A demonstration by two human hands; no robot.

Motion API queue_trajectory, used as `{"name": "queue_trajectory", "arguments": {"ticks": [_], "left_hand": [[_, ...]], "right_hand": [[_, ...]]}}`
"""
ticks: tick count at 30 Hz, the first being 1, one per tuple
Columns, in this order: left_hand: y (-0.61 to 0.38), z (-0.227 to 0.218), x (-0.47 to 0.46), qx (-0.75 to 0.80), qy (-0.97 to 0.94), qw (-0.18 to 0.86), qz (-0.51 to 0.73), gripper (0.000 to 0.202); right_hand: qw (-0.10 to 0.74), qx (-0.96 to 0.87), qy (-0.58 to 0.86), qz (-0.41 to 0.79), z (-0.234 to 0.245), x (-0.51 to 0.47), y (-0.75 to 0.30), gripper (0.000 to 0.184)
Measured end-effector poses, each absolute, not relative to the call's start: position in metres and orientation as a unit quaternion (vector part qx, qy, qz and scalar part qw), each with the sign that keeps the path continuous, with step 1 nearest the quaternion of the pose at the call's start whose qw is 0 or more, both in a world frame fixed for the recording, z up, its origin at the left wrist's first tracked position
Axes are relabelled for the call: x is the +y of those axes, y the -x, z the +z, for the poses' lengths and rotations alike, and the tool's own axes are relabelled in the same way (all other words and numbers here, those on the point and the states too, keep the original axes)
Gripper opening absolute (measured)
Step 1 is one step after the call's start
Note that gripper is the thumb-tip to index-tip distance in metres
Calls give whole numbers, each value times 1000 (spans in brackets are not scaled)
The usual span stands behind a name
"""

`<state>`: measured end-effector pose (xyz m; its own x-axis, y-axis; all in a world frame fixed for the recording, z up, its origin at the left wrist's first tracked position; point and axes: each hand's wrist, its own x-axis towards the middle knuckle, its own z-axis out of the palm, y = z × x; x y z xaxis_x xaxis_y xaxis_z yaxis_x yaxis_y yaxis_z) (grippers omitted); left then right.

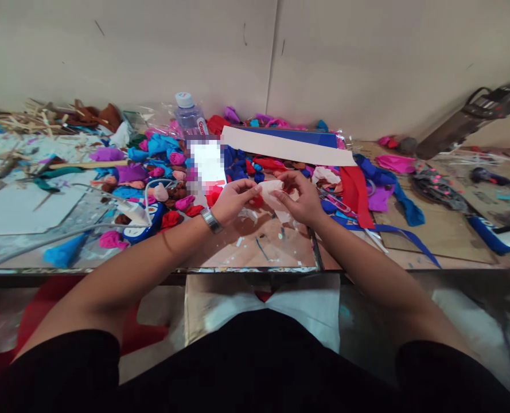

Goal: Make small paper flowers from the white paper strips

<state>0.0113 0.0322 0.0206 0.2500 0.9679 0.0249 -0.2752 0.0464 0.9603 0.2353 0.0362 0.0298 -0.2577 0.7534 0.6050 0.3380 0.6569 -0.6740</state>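
Note:
Above the near part of the table, a small pale pink strip of what looks like crepe paper stretches between both hands. My left hand, with a metal watch on the wrist, pinches its left end. Fingers and thumb of my right hand are closed on its right side, and its lower end hangs beneath the thumb. Behind the hands lies a long pale pink paper strip over a blue sheet. To the right a red crepe strip drapes forward.
Several crumpled paper pieces in blue, pink, red and purple cover the table. A plastic bottle stands by the wall. Left are a white cable, a power strip and a white board. A brown cardboard sheet lies right.

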Motion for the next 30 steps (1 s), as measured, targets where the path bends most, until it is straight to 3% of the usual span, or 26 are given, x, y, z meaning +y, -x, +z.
{"name": "queue_trajectory", "arguments": {"ticks": [13, 20, 30], "left_hand": [[-12, 19, 34, 370, -515, 605, 481, 61], [-8, 22, 26, 362, -720, 337, 487, 55], [-8, 20, 19, 333, -791, 251, 447, 39]], "right_hand": [[502, -738, 366, 264, 27, 37, -234, 47], [443, -809, 348, 166, 28, 39, -238, 41], [417, -839, 323, 138, 20, 39, -239, 46]]}}
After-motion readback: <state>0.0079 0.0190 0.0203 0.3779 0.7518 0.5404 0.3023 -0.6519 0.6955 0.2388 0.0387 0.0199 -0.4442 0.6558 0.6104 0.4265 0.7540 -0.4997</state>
